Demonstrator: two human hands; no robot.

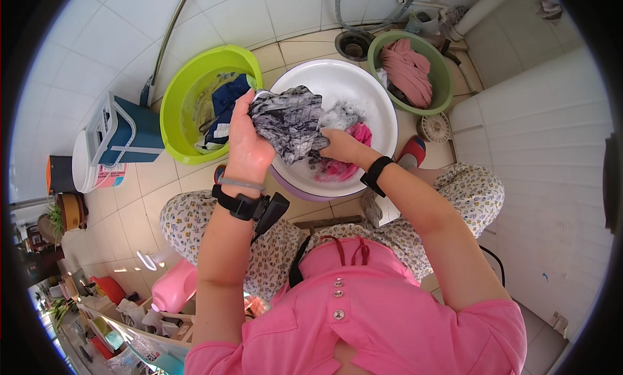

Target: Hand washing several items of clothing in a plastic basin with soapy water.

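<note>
A black-and-grey patterned cloth [290,121] is stretched between my two hands over a white basin [311,78]. My left hand [248,136] has the cloth's left part against its palm and fingers, which the cloth partly hides. My right hand [343,146] pinches its lower right end. In the basin lie a bright pink cloth [360,132] and suds [340,114]. To the left, a lime-green basin [170,117] holds water and dark blue and pale clothes [226,100]. At the upper right, a green basin [447,83] contains a dusty-pink cloth [409,73].
A floor drain [354,46] lies near the tiled wall, and a round drain cover [434,127] is by the green basin. A blue-and-white bucket [131,134] and a white pail [85,160] stand left. A pink bottle [173,287] is at the lower left. A white panel borders the right.
</note>
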